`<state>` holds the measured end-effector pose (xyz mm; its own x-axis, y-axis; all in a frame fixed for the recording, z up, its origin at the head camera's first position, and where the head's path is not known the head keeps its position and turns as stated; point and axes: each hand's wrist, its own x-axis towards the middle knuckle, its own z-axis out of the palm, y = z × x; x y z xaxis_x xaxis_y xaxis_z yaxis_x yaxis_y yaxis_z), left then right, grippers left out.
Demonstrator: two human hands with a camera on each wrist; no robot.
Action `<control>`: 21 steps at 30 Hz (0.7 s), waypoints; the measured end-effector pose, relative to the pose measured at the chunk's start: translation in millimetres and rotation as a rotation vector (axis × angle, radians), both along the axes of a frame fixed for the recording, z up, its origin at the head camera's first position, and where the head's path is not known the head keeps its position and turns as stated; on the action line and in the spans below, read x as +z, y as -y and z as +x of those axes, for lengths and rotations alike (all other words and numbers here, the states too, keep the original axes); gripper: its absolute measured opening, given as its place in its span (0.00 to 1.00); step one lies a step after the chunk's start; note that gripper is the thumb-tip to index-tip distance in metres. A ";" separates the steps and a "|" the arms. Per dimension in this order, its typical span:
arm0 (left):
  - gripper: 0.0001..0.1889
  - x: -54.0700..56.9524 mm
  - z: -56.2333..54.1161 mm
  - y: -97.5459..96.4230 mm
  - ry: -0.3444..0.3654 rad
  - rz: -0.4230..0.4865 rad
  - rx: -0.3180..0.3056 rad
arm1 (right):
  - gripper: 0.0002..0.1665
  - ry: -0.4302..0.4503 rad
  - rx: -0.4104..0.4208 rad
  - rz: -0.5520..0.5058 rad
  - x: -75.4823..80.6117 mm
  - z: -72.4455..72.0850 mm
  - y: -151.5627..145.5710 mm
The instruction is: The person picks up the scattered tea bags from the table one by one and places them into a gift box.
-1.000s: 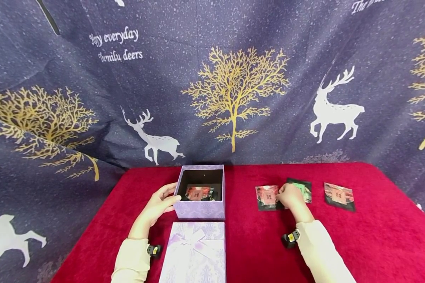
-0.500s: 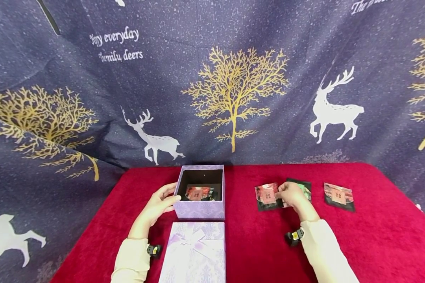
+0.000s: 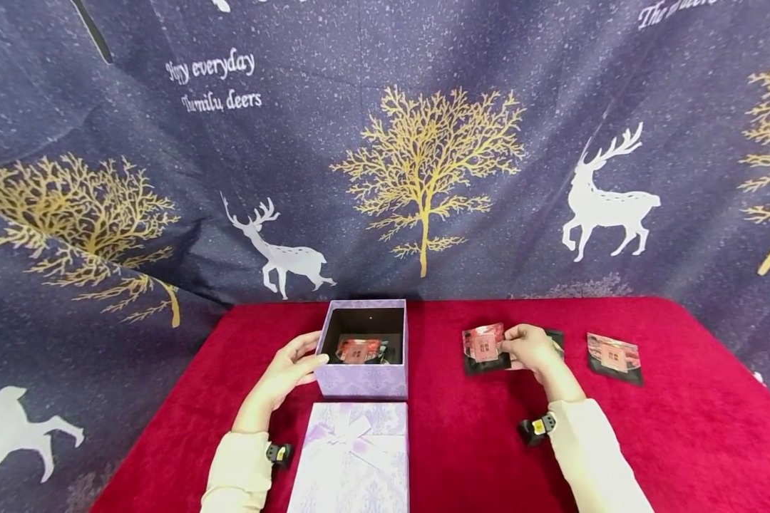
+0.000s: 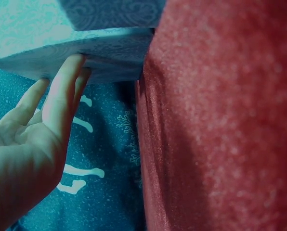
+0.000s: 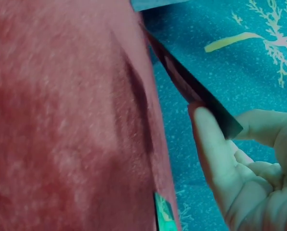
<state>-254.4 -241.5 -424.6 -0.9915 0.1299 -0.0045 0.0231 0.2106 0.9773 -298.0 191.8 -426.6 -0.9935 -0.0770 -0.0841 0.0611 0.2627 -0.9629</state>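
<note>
**Pinching a red packet (image 3: 485,348) by its edge, beside a steadied purple box (image 3: 362,382)**

The right hand (image 3: 531,349) is closed on the red packet, with finger and thumb meeting across its right edge only. I think this grip is chosen because the packet is flat: the edge gives enough to hold, and the printed label (image 3: 485,348) is left uncovered. The right wrist view shows the packet slanted, its held end raised; whether its far edge touches the red cloth (image 3: 462,456), I cannot tell.

The left hand (image 3: 289,367) has its fingers long and spread, pressing on the left wall of the purple box, with the thumb at the near corner of the rim. It does not grasp the box; probably it only prevents sliding. The box stands uncovered, mouth upward, so its contents can be seen: a red packet at least, other pieces being partly hidden.

The lid (image 3: 359,477), bow upward, lies just in front of the box, perhaps to be near but not over the mouth. A green packet (image 5: 165,214) lies near the right hand, and a paler packet (image 3: 614,356) lies apart, farther right.
</note>
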 end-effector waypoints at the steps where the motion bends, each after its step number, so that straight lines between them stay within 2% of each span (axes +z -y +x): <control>1: 0.29 -0.1 0.0 -0.1 0.000 0.000 0.000 | 0.16 0.021 -0.024 0.016 6.8 4.2 4.2; 8: 0.29 -0.9 -1.5 -0.1 0.003 0.000 -0.001 | 0.16 0.049 -0.032 -0.046 18.4 8.8 13.6; 14: 0.30 -1.8 -2.1 0.3 0.003 0.008 -0.013 | 0.17 0.066 0.002 -0.253 21.5 11.6 22.5; 21: 0.29 -0.9 -0.1 1.3 -0.001 0.010 -0.019 | 0.08 0.090 0.027 -0.452 32.8 17.4 37.3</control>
